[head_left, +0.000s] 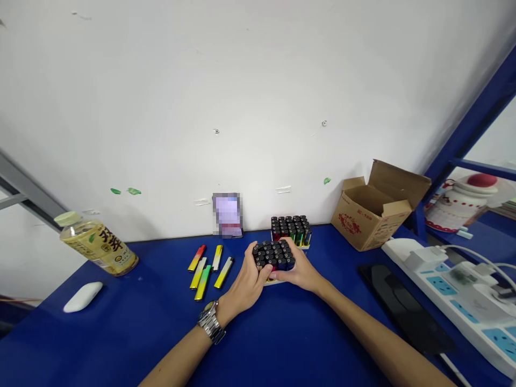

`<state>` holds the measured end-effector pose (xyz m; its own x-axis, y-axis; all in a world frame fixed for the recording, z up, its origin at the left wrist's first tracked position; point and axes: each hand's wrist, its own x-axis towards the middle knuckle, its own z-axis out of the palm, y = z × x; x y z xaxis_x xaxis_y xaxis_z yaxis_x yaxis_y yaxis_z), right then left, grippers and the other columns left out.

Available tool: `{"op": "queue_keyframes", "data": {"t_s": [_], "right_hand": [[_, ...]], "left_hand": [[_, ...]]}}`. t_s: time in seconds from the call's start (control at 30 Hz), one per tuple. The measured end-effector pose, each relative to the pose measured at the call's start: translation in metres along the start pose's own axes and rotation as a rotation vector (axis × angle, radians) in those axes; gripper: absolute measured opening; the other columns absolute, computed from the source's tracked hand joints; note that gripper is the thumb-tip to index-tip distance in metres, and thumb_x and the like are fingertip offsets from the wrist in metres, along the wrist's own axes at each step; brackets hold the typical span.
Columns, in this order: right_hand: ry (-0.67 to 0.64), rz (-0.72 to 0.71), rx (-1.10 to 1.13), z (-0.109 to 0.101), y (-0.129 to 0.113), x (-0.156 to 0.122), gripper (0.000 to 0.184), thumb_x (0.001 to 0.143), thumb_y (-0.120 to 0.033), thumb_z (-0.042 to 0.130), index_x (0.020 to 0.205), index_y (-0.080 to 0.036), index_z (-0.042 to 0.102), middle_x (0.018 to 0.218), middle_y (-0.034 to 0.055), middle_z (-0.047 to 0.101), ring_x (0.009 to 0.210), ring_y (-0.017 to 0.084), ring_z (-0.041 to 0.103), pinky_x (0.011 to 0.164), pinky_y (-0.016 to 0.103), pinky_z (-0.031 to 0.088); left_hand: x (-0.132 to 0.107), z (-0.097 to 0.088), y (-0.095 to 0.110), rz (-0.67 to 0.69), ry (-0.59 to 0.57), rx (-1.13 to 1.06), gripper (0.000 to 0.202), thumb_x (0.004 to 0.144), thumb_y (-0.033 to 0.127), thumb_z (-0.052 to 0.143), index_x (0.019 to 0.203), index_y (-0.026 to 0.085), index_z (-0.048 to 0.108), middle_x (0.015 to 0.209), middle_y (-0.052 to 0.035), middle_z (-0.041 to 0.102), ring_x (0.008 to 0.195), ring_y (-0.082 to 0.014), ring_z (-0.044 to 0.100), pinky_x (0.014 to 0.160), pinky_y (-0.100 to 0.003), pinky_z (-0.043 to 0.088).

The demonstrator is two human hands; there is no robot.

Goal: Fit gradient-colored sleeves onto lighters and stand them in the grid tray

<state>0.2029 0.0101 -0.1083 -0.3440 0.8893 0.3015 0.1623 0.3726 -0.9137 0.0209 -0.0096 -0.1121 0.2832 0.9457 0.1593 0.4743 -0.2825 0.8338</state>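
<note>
Between my two hands is a tray of lighters (274, 253), upright with black tops packed in rows. My left hand (252, 277), with a metal watch on its wrist, is wrapped round the left side, its thumb at the front. My right hand (300, 271) grips the right side, thumb also at the front. Just behind stands a second tray of lighters (291, 228), partly hidden by my right hand. Several loose lighters (203, 282) in yellow, green, red and white lie on the blue table (266, 344) left of my hands.
A phone (228, 215) leans against the wall. An open cardboard box (363, 217) stands at the back right, near a black phone (403, 306) and a power strip (439, 295) with plugs. On the left are a drink bottle (99, 244) and a white earbud case (83, 297).
</note>
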Motion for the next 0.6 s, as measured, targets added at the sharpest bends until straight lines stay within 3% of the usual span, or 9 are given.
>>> {"op": "queue_keyframes", "data": {"t_s": [0.4,0.6], "right_hand": [[-0.044,-0.024,0.016,-0.001,0.000,0.000,0.057,0.065,-0.033,0.079,0.108,-0.023,0.043,0.099,0.0017,0.062,0.092,0.020,0.059,0.083,0.032,0.046],[-0.028,-0.010,-0.038,0.000,0.000,0.001,0.059,0.063,-0.035,0.080,0.107,-0.022,0.043,0.099,0.0021,0.061,0.090,0.020,0.060,0.081,0.033,0.047]], "left_hand": [[0.001,0.001,-0.004,0.049,0.105,0.035,0.061,0.091,0.043,0.041,0.139,0.015,0.016,0.131,-0.0195,0.040,0.120,-0.0272,0.047,0.101,-0.048,0.037],[0.010,0.004,0.004,0.141,0.321,-0.037,0.044,0.093,0.040,0.038,0.130,0.018,0.028,0.101,-0.0075,0.053,0.087,-0.0175,0.056,0.084,-0.037,0.045]]}}
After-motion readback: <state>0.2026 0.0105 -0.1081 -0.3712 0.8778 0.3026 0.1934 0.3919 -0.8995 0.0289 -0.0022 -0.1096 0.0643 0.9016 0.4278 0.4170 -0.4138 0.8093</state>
